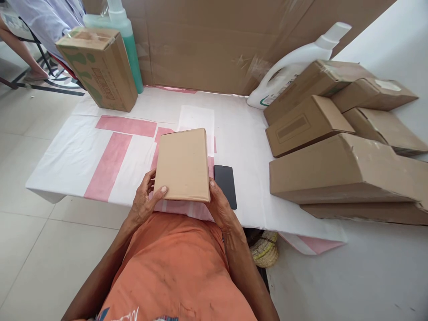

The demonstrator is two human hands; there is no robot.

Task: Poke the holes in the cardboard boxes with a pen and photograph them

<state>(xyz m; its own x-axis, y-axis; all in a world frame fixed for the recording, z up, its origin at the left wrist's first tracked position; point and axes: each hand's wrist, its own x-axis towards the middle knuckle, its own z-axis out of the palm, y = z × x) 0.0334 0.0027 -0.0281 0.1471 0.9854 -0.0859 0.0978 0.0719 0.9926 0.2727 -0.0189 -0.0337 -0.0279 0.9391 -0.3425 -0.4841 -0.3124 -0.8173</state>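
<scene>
The person's left hand grasps the near left corner of a plain cardboard box, thumb over its broad face and fingers along the side, while the right hand holds the near right edge, thumb pressed to it. The box lies between the two sets of fingers, tilted toward the wearer; whether its underside touches the table cannot be told. Since only the near end is gripped, the far end could dip if the thumbs slackened, and too hard a squeeze might dent the thin walls. Just beside the right fingers lies a flat, smooth black phone, which a sideways swing of that hand could knock. Beneath the fingers spreads a soft, faintly creased white cloth with pink bands; it could drag if the box scraped across it. Farther out, to the right of the fingers, matte brown cartons lean in a slanted cluster near a glossy, handled white plastic jug.
</scene>
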